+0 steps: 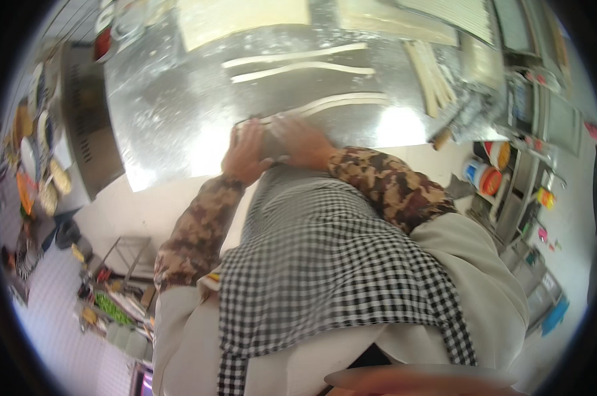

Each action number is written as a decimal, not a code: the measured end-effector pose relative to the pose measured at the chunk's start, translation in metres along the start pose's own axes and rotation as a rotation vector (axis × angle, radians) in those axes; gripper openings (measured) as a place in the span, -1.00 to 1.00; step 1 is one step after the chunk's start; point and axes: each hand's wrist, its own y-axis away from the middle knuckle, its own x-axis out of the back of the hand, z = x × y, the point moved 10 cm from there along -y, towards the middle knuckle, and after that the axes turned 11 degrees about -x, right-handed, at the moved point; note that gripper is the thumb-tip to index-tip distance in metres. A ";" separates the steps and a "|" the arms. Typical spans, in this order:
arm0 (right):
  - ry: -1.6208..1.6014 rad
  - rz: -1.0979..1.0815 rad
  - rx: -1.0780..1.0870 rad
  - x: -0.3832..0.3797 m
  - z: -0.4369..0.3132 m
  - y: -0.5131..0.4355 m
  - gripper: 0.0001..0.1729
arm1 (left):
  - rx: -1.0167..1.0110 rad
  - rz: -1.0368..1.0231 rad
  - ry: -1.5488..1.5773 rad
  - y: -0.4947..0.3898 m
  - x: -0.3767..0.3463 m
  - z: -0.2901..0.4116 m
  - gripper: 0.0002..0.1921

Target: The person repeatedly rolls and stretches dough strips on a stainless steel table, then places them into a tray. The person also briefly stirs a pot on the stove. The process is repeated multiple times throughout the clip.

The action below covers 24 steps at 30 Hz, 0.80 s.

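A pair of pale dough strips (350,100) lies side by side on the floured metal table (172,111), running from the right to beneath my hands. My left hand (245,151) rests flat over their left end at the table's near edge. Close to its right, my right hand (303,141) lies palm down across the strips, slightly blurred. Both hands hide the dough under them, and neither grasps around it. Farther back lie two separate wavy dough strips, an upper one (298,54) and a lower one (303,70).
Pale flat sheets, one at the back left (244,20) and one at the back right (397,22), lie on the table. Several thicker dough strips (429,79) and a wooden handle (442,139) are at right. Tubs (482,175) stand beyond; a metal box (88,119) adjoins the left edge.
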 end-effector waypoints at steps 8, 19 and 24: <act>0.190 0.178 -0.167 0.019 0.043 -0.026 0.01 | 0.049 0.261 -0.139 -0.040 0.028 -0.025 -0.06; 0.195 0.028 -0.276 0.030 0.104 -0.004 -0.08 | 0.065 0.465 -0.225 -0.044 0.051 -0.040 -0.15; 0.260 0.077 -0.489 0.072 0.194 0.094 -0.18 | -0.010 0.233 -0.107 -0.019 0.020 -0.043 -0.18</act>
